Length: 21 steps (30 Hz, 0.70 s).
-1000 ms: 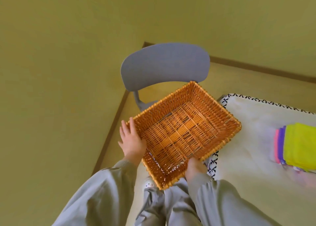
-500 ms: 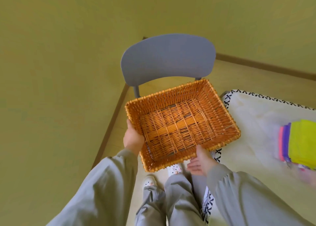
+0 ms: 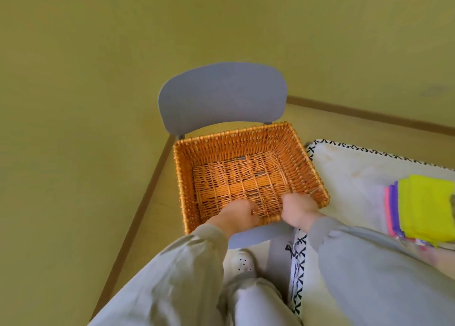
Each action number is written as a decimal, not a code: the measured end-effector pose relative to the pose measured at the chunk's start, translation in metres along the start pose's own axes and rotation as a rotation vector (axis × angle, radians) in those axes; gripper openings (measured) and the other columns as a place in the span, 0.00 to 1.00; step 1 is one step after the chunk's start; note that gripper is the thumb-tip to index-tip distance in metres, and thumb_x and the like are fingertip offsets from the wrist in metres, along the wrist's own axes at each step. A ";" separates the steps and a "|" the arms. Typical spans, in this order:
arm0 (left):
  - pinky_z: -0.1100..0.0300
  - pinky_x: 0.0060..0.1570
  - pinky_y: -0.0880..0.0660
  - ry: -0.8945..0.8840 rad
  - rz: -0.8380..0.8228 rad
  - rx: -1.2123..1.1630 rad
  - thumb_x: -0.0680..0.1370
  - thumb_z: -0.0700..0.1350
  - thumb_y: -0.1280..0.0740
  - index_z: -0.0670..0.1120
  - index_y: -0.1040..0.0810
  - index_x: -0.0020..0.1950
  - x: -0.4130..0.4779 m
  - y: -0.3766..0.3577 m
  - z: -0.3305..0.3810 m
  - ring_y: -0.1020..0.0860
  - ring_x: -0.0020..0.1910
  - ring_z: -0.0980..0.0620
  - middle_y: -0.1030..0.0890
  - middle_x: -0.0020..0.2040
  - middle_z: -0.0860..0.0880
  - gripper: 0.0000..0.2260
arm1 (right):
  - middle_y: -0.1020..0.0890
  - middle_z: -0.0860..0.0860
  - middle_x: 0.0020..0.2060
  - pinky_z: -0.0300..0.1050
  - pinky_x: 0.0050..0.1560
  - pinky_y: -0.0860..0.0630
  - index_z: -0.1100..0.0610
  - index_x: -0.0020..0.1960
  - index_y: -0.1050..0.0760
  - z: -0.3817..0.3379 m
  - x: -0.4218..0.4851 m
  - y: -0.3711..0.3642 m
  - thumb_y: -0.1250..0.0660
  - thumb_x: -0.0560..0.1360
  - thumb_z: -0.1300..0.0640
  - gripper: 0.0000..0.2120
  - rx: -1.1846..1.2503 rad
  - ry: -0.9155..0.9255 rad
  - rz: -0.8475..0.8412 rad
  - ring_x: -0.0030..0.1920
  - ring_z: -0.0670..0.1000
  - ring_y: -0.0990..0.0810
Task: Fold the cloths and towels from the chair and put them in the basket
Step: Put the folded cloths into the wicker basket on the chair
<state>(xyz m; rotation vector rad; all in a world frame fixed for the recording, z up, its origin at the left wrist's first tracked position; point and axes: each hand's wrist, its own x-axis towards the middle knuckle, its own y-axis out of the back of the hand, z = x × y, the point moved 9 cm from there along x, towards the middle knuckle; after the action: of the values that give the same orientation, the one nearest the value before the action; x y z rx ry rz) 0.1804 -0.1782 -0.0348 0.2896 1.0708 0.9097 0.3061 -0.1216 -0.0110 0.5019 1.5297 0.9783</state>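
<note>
Wicker, orange-brown, forms the basket [image 3: 177,178], which stands square over the seat of the grey-blue chair [image 3: 221,96]. Directions below take the basket floor as the dial centre, with 12 o'clock toward the chair back.

1. Position. The basket covers nearly the whole seat; only a strip of seat shows under the rim at 6 o'clock. Whether the base rests fully on the seat or hangs just above it cannot be told. The far wall lies just beside the chair back at 12 o'clock.

2. Hold. The left hand [image 3: 235,218] is at 6 o'clock and the right hand [image 3: 299,210] at 5 o'clock, both on the near wall. Each has its fingers curled over the rim and grips the wicker. The fingers are blurred, so no more can be said of them. In my judgement this two-handed grip on one side serves to slide and square the basket on the seat.

3. Contents. No cloth lies in the basket; the woven floor shows from wall to wall.

4. Task items. A stack of cloths [image 3: 426,207], folded, with yellow on top and purple and pink edges below, lies at 3 o'clock on a white mat [image 3: 344,168] with a black stitched border, apart from the basket. No cloth shows on the chair. Loading the stack appears to be the remaining step.

5. Clearance. A white shoe [image 3: 242,261] stands at 6 o'clock, below the seat edge.
</note>
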 end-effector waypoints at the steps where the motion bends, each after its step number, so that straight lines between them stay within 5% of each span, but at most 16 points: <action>1: 0.56 0.49 0.24 -0.004 0.027 -0.018 0.77 0.50 0.39 0.48 0.22 0.61 0.009 0.002 0.007 0.21 0.52 0.45 0.19 0.55 0.47 0.15 | 0.19 0.52 0.46 0.43 0.42 0.28 0.54 0.45 0.25 0.011 0.004 0.006 0.41 0.71 0.62 0.08 0.077 -0.027 0.068 0.44 0.55 0.22; 4: 0.56 0.53 0.25 -0.034 0.121 0.003 0.77 0.49 0.40 0.49 0.23 0.62 0.034 0.013 0.028 0.23 0.55 0.45 0.20 0.56 0.47 0.15 | 0.19 0.53 0.42 0.41 0.38 0.32 0.53 0.38 0.29 0.041 0.016 0.036 0.41 0.72 0.60 0.06 0.161 -0.009 0.391 0.40 0.54 0.24; 7: 0.56 0.54 0.26 -0.070 0.225 -0.004 0.78 0.50 0.40 0.49 0.23 0.62 0.055 0.013 0.052 0.23 0.56 0.45 0.20 0.57 0.47 0.15 | 0.21 0.53 0.49 0.45 0.53 0.30 0.57 0.52 0.24 0.069 0.024 0.042 0.40 0.73 0.58 0.10 0.151 0.022 0.581 0.52 0.54 0.26; 13: 0.63 0.34 0.28 -0.129 0.436 -0.209 0.79 0.47 0.40 0.48 0.20 0.56 0.074 -0.005 0.113 0.23 0.35 0.53 0.19 0.44 0.49 0.11 | 0.20 0.55 0.55 0.43 0.47 0.25 0.57 0.65 0.30 0.139 0.052 0.001 0.42 0.78 0.58 0.16 0.820 -0.068 0.448 0.49 0.54 0.20; 18: 0.62 0.32 0.25 -0.089 0.623 -0.136 0.79 0.43 0.41 0.48 0.21 0.60 0.054 -0.030 0.154 0.22 0.35 0.55 0.19 0.53 0.49 0.13 | 0.20 0.57 0.56 0.48 0.59 0.25 0.58 0.62 0.27 0.174 0.041 -0.031 0.40 0.75 0.62 0.16 1.064 -0.021 0.399 0.56 0.57 0.21; 21: 0.54 0.48 0.22 -0.090 0.713 -0.056 0.77 0.38 0.40 0.45 0.22 0.61 0.051 -0.043 0.180 0.21 0.52 0.46 0.20 0.57 0.46 0.15 | 0.20 0.56 0.55 0.42 0.51 0.25 0.56 0.60 0.26 0.204 0.026 -0.038 0.40 0.74 0.63 0.15 1.100 0.000 0.457 0.52 0.54 0.21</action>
<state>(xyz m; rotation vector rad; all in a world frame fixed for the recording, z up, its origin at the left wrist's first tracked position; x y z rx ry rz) 0.3638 -0.1281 -0.0057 0.6839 0.8587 1.5404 0.5031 -0.0623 -0.0479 1.6703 1.9115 0.3583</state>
